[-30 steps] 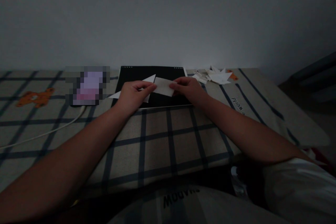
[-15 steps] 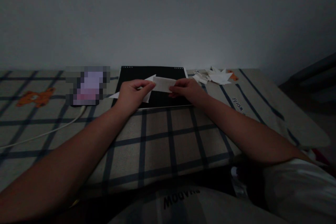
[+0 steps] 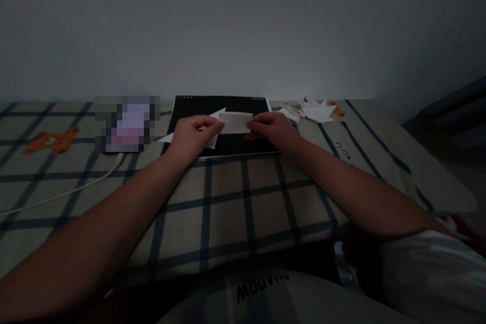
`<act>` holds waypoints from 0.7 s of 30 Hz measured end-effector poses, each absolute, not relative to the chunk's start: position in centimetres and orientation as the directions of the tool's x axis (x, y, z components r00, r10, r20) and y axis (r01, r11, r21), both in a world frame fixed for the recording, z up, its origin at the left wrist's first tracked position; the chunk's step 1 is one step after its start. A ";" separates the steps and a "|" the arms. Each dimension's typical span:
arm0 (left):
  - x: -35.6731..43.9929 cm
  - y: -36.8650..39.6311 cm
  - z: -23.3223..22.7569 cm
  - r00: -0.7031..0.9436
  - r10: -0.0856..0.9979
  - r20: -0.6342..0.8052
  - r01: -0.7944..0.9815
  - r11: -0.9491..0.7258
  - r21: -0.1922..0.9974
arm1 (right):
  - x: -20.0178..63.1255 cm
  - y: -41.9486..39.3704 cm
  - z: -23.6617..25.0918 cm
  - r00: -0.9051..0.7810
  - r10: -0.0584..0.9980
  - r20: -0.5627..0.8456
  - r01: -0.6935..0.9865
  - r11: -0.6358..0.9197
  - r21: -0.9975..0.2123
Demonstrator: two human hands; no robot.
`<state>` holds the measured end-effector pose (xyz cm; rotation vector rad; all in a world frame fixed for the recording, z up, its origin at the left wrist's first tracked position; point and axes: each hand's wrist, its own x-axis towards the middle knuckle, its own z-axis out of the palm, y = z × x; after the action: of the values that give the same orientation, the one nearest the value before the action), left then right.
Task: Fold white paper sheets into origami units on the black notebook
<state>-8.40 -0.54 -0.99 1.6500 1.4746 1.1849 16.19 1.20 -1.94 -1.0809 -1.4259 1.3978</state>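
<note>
A white sheet of paper (image 3: 234, 122), partly folded, is held over a black board (image 3: 212, 106) between both hands. The right hand (image 3: 270, 130) pinches the rectangular flap at its right edge, fingers closed on it. The left hand (image 3: 193, 135) grips the left part of the paper, where white triangular points stick out past the fingers on either side. The board lies flat on a checked cloth (image 3: 228, 197) with dark blue lines. Just beyond the board's right corner sits a small heap of white paper scraps (image 3: 309, 110). To the left lies a blurred device (image 3: 127, 124), a white cable (image 3: 72, 190) trailing from it.
</note>
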 end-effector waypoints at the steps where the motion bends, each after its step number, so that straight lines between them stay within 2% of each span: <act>1: -8.4 -0.5 -1.0 -0.012 0.979 0.205 0.425 -0.181 0.887 | 16.2 1.1 -1.8 -0.281 0.960 0.003 0.031 0.012 -0.999; 4: -8.4 -0.7 -0.8 0.045 0.978 0.202 0.451 -0.200 0.869 | 16.3 0.8 -1.3 -0.315 0.949 0.021 0.087 0.051 -0.995; 9: -8.1 -1.2 0.1 0.142 0.950 0.278 0.510 -0.311 0.802 | 16.4 0.5 -0.8 -0.378 0.925 0.031 0.246 0.133 -0.960; 13: -7.8 -1.5 0.4 0.208 0.936 0.284 0.539 -0.352 0.765 | 16.4 0.5 -1.1 -0.405 0.914 0.025 0.253 0.138 -0.957; 18: -7.8 -1.5 0.1 0.179 0.957 0.230 0.463 -0.288 0.838 | 16.3 0.5 -1.2 -0.371 0.923 0.100 0.175 0.175 -0.969; 21: -7.8 -1.4 -0.2 0.226 0.961 0.160 0.414 -0.243 0.877 | 16.3 0.5 -1.3 -0.378 0.914 0.146 0.194 0.232 -0.953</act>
<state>-7.78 -1.44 -0.19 1.7837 1.2754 0.9666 16.27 0.54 -1.31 -1.0313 -1.7450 1.1962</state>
